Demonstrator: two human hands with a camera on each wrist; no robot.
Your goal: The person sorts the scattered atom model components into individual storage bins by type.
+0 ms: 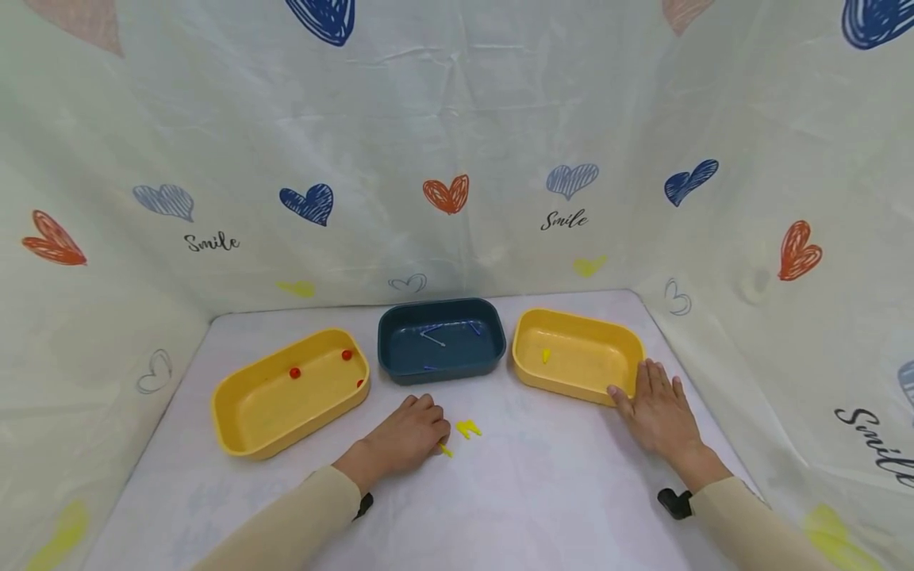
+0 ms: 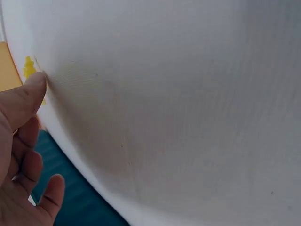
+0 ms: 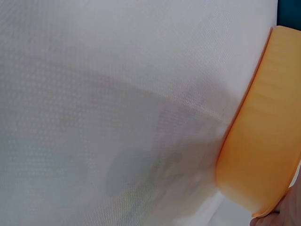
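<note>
On the white cloth, my left hand [image 1: 407, 438] pinches a slim yellow plastic piece [image 1: 445, 450] between thumb and fingers. The left wrist view shows the thumb [image 2: 36, 84] by that piece, mostly covering it. Just right of this hand lie a couple of small yellow pieces [image 1: 468, 428], close together. My right hand [image 1: 660, 416] rests with straight fingers against the near right corner of the right yellow tray [image 1: 571, 388]. One small yellow piece [image 1: 546, 356] lies inside that tray. In the right wrist view, only part of the hand [image 3: 284, 209] shows at the tray's rim.
A dark blue tray [image 1: 443, 371] stands at the back middle, holding several thin blue pieces [image 1: 432, 339]. To the left, another yellow tray [image 1: 286, 432] holds red beads [image 1: 295, 373]. A heart-printed curtain [image 1: 457, 143] rises behind and at both sides.
</note>
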